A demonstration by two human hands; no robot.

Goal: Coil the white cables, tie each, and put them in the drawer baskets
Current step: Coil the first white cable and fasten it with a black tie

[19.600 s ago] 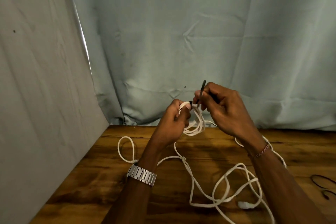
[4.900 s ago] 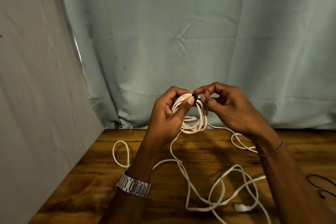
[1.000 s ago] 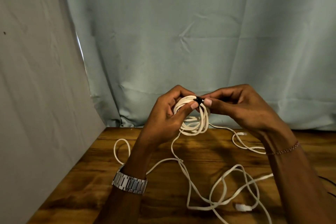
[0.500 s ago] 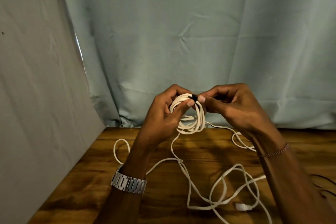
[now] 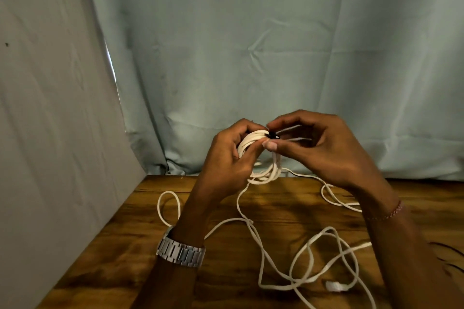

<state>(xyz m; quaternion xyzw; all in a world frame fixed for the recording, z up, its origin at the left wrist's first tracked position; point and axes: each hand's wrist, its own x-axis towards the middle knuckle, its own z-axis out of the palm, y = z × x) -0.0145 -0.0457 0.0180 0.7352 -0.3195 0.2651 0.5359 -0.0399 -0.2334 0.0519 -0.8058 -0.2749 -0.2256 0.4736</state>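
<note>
White coil [image 5: 251,142] sits gripped in my left hand [image 5: 226,158], above the tabletop [image 5: 140,228]; my right hand [image 5: 324,150] pinches the black tie [image 5: 271,136]. If that pinch slips, the loops could spring loose. Slack cable [image 5: 301,253] trails below and may snag.

A wooden table [image 5: 140,241] with dark, streaked grain fills the lower part of the view; a creased pale blue-green curtain [image 5: 251,57] hangs behind it down to the far edge; a grey cloth panel [image 5: 50,133] slants along the left side; thin dark cords [image 5: 449,256] lie at the right edge.
</note>
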